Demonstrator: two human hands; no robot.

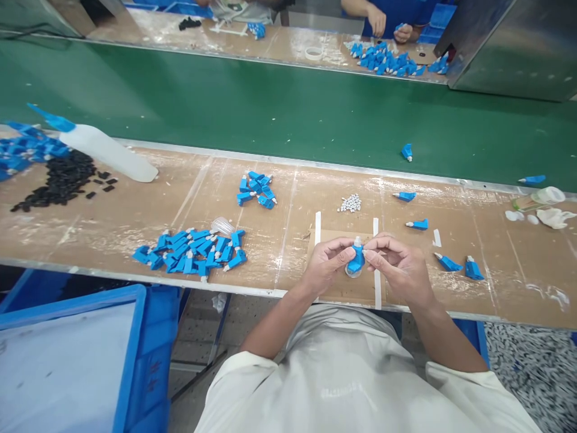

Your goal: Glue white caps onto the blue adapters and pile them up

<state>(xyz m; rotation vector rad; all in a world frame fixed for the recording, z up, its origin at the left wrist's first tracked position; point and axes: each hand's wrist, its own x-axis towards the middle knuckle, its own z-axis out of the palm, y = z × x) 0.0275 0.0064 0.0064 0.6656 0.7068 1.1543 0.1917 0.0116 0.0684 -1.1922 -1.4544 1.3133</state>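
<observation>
Precariously Pinched: Small Blue Piece Between Two Hands

Just right of centre and low in the frame, a blue piece [356, 260] with a white tip is held above a cardboard sheet [347, 293], between two white strips. The left hand [329, 263] grips it between thumb and fingers. The right hand [399, 264] has its thumb and forefinger drawn together at the piece's other side; whether they grip the piece or some tiny part beside it, I cannot tell. A clear round item [354, 274] shows just below the piece; whether they touch is unclear.

Slipping looks the likeliest trouble: the hold is by fingertips only, so uneven pressure from the right could twist the piece loose. Any very small part held there would be easy to drop and hard to find again.

Above the hands sits a loose pile of pale pellets [350, 203]; a brushing knuckle might scatter it. Right of the hands, a loose blue part [448, 263] and its neighbour [473, 269] lie where a swinging right forearm could knock them. At lower left of centre, the heap of blue parts [193, 249] reaches the table's front edge [252, 289], so a careless left elbow could send some over it.
</observation>
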